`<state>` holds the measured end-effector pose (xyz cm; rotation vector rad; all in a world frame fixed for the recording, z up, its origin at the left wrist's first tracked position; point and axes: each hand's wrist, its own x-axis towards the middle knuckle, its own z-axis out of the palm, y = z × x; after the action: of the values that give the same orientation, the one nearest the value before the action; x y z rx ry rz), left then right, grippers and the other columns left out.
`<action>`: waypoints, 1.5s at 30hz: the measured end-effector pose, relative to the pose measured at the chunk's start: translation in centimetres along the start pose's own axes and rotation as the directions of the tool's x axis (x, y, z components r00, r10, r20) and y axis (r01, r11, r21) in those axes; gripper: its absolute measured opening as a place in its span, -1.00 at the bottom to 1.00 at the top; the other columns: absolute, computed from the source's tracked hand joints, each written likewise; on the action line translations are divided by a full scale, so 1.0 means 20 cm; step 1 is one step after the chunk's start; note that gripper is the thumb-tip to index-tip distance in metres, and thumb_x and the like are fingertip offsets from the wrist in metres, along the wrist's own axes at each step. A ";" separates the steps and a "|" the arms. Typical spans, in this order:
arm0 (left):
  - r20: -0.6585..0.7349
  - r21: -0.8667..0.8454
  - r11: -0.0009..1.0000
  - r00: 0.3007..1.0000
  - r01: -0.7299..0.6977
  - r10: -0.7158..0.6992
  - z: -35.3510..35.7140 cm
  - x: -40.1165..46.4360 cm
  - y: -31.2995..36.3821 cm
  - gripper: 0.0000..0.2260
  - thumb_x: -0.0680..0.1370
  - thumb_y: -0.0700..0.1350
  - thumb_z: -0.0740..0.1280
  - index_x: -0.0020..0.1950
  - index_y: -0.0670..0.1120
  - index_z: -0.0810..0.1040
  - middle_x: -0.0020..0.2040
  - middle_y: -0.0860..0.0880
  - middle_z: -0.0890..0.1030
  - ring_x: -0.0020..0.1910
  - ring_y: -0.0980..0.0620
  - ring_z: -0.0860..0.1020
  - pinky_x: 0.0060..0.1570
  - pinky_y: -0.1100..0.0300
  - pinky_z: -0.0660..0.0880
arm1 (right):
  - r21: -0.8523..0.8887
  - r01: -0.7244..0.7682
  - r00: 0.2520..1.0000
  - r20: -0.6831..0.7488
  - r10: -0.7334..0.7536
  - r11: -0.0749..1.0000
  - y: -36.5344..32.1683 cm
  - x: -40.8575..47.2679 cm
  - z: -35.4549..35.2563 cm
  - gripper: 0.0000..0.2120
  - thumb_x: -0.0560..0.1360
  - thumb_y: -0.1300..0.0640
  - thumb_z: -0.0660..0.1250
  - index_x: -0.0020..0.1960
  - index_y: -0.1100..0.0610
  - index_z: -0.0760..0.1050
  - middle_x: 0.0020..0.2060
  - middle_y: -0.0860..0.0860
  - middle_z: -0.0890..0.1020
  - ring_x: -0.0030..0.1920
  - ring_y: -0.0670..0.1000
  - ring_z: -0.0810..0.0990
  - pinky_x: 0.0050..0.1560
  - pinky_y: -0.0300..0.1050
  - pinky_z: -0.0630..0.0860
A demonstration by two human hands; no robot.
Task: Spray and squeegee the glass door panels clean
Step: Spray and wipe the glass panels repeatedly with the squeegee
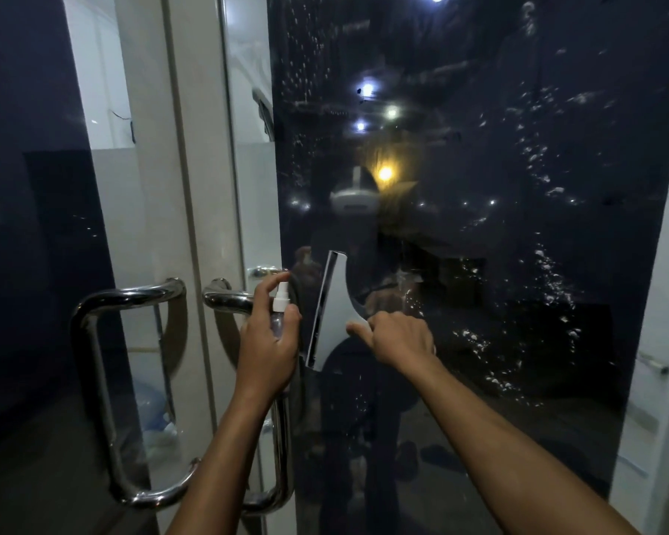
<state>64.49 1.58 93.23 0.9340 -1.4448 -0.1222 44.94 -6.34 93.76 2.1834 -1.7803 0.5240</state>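
My left hand [269, 337] grips one small spray bottle [280, 303], fingers curled round the clear body, index finger up on the white nozzle, which aims at the glass. My right hand [398, 337] holds one squeegee [331, 310] by its handle, thumb along the neck; the handle itself is hidden in my fist. Blade stands near upright, tilted slightly, edge against the right glass door panel [479, 187], just right of the bottle. Hands are close but not touching.

Two glass panels in view: the right one is dark, reflective, dotted with droplets in streaks at upper left and down the right side. The left glass door panel [24, 225] is dark too, few droplets visible. Two chrome pull handles: left pull handle [93, 380] on the left panel, right pull handle [228, 299] partly behind my left wrist. One white door frame [186, 148] stands between the panels.
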 end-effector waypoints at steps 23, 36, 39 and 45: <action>0.040 0.010 1.000 0.999 -0.008 0.008 0.29 -0.12 0.01 -0.62 0.66 -0.15 0.24 0.30 0.33 0.35 -0.20 -0.13 0.58 -0.32 -0.09 0.54 -0.29 -0.14 0.52 | 0.017 -0.068 0.997 -0.036 0.069 0.998 0.42 -0.07 -0.03 -0.39 0.55 -0.45 -0.13 -0.10 -0.02 0.48 -0.21 -0.01 0.58 -0.22 0.07 0.53 -0.18 -0.01 0.44; 0.029 -0.036 0.998 0.998 0.058 -0.057 0.43 -0.15 0.03 -0.62 0.65 -0.16 0.25 0.31 0.31 0.38 -0.25 -0.07 0.56 -0.38 -0.19 0.51 -0.42 -0.21 0.49 | 0.010 -0.063 0.997 -0.041 0.063 0.998 0.57 -0.10 -0.03 -0.32 0.55 -0.44 -0.13 0.07 0.01 0.56 -0.10 0.03 0.64 -0.12 0.10 0.58 -0.17 0.00 0.37; 0.031 -0.054 0.996 0.998 0.065 -0.063 0.48 -0.17 0.06 -0.60 0.66 -0.17 0.25 0.29 0.34 0.37 -0.20 -0.04 0.56 -0.37 -0.19 0.51 -0.41 -0.19 0.50 | -0.008 -0.068 0.997 -0.033 0.067 0.998 0.68 -0.13 -0.05 -0.31 0.54 -0.46 -0.13 0.02 0.00 0.58 -0.13 0.02 0.64 -0.15 0.08 0.59 -0.16 -0.01 0.43; 0.024 -0.054 0.994 0.995 0.099 -0.098 0.50 -0.18 0.05 -0.60 0.66 -0.17 0.25 0.28 0.36 0.37 -0.23 -0.05 0.56 -0.36 -0.23 0.51 -0.41 -0.21 0.50 | -0.010 -0.084 0.996 -0.037 0.083 0.996 0.77 -0.17 -0.05 -0.39 0.55 -0.45 -0.11 -0.14 -0.02 0.49 -0.17 0.01 0.62 -0.18 0.08 0.58 -0.16 -0.01 0.44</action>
<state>54.56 -0.25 89.49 0.9611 -1.4085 -0.2445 29.07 -6.00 92.97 2.0856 -1.8573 0.5668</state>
